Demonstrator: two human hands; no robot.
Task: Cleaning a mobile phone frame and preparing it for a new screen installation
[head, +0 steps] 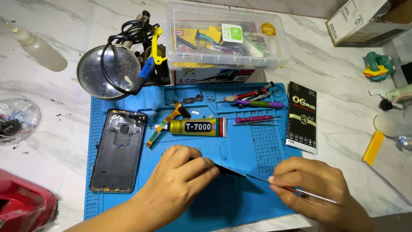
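Low in the frame, my left hand (180, 176) pinches a small dark part (229, 171) over the blue repair mat (240, 150). My right hand (315, 189) grasps thin metal tweezers (296, 190), tips meeting that part. A glue tube (197, 127) lies above, an opened phone shell (118, 150) at left.

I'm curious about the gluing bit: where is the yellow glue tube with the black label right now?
In the head view, the yellow glue tube lies flat on the blue work mat, near its middle, just beyond the left hand, with the open grey phone back shell to its left.
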